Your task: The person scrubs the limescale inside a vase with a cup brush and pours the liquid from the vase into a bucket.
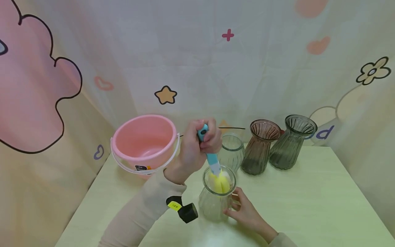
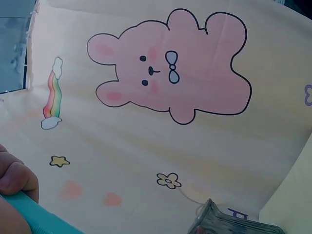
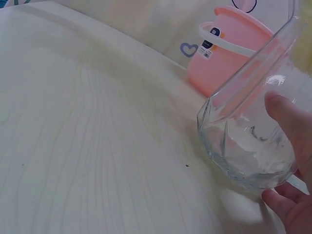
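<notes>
My left hand grips the blue handle of a bottle brush from above. The brush's yellow sponge head sits inside the mouth of a clear glass vase. In the left wrist view, curled fingers lie over the teal handle. With thumb and fingers around its lower right side, my right hand holds the vase. The right wrist view shows the ribbed glass vase close up, tilted in that view, with the thumb against its wall.
A pink bucket with a white handle stands at the back left. Behind the held vase is another clear vase. A brown glass vase and a grey one stand to its right. A printed curtain hangs behind the table.
</notes>
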`<state>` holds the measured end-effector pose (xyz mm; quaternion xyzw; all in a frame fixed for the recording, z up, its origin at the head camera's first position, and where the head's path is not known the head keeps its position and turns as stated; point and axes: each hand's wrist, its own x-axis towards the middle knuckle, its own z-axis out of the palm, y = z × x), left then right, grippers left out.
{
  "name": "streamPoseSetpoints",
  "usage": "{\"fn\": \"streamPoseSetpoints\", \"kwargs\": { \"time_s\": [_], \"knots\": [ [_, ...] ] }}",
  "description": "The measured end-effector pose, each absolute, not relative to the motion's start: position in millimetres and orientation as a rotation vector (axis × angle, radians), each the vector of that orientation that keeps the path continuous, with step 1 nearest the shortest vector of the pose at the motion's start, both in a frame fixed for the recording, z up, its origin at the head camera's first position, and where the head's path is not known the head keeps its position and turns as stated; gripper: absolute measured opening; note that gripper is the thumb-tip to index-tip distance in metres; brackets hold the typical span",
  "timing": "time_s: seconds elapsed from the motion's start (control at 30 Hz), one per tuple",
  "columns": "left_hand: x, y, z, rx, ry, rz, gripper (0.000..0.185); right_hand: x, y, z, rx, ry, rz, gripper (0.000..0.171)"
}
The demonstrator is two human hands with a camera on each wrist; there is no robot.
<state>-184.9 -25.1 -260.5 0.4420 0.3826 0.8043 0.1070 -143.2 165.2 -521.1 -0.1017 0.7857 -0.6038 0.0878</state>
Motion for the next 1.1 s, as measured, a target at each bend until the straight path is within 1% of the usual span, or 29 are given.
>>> {"fn": "streamPoseSetpoints", "kwargs": {
  "time_s": [0.2, 0.37, 0.53, 0.63, 0.87, 1.1],
  "knots": [
    [-188, -16, -290, 1.153, 1.210, 2.390, 0.032, -143, 163, -522, -0.295, 2.371, -1.797, 0.068],
    [-193, -6, -323, 1.037, 1.242, 2.384, 0.032, -143, 163, -521, -0.303, 2.355, -1.807, 0.067],
    [-196, 1, -346, 0.999, 1.305, 2.366, 0.033, -143, 162, -521, -0.301, 2.351, -1.820, 0.068],
    [-196, 3, -349, 1.010, 1.349, 2.359, 0.034, -143, 162, -522, -0.326, 2.345, -1.811, 0.070],
    [-197, 2, -351, 1.060, 1.376, 2.358, 0.033, -145, 173, -518, -0.556, 2.222, -1.723, 0.070],
    [-195, -1, -350, 1.050, 1.354, 2.377, 0.032, -149, 183, -518, -0.602, 2.172, -1.652, 0.067]
  ]
}}
